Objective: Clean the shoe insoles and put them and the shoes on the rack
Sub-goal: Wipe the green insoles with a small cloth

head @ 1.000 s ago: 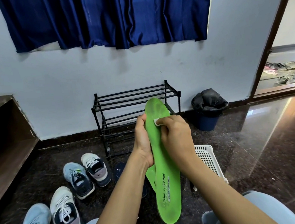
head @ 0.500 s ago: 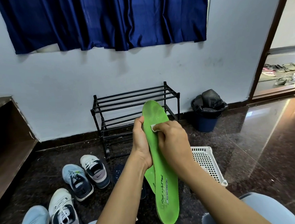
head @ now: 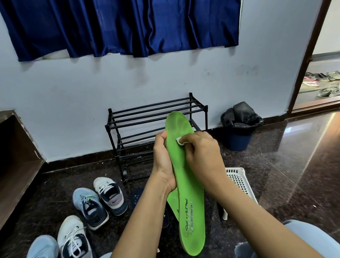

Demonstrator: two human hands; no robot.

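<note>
A long green insole (head: 188, 198) stands upright in front of me, toe end up. My left hand (head: 163, 162) grips its left edge at the middle. My right hand (head: 202, 152) pinches a small white wipe (head: 179, 141) and presses it on the upper part of the insole. A second green insole (head: 171, 202) lies behind and below it, mostly hidden. The black two-tier shoe rack (head: 157, 127) stands against the wall with nothing on it. Two pairs of sneakers sit on the floor at left: one pair nearer the rack (head: 100, 201), one pair by my knee (head: 59, 255).
A white plastic basket (head: 240, 182) lies on the dark floor right of my hands. A blue bin with a black bag (head: 240, 127) stands by the wall. A dark insole (head: 137, 196) lies under my left forearm. A wooden shelf (head: 7, 162) runs along the left.
My right hand with the wipe has slid slightly along the upper part of the insole. The insole and my left hand stay roughly where they were.
</note>
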